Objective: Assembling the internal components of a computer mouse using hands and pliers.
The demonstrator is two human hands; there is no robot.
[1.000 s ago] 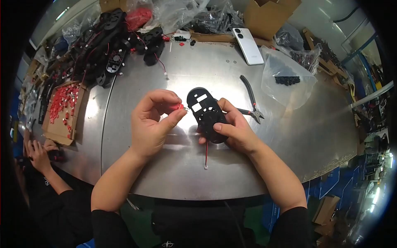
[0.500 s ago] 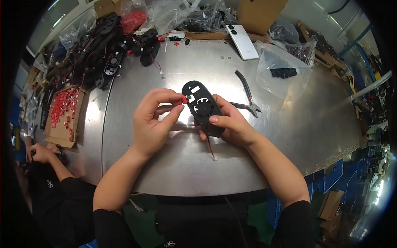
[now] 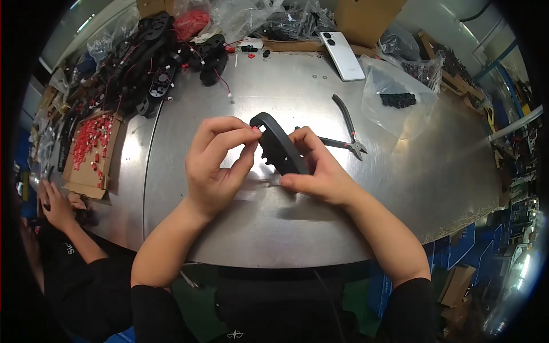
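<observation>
My right hand is closed around an oval black plastic housing, thumb at its lower end and fingers behind. The housing is tipped steeply on edge, so its narrow side wall shows and much of its inner face is hidden. At its upper left end, my left hand pinches a small red part, mostly covered by the fingertips. Whether the red part is seated in the housing, I cannot tell. Beside my right hand lie diagonal cutters with dark handles, jaws apart, one handle partly behind the fingers.
A cardboard tray of small red parts sits at left, below a heap of black housings with red wires. Far right lie a white phone and a clear bag holding black pieces. A co-worker's hand is at lower left.
The housing has turned from showing its cut-out face to standing on edge. My left hand keeps its pinch on the red part. The co-worker's hand has shifted slightly.
</observation>
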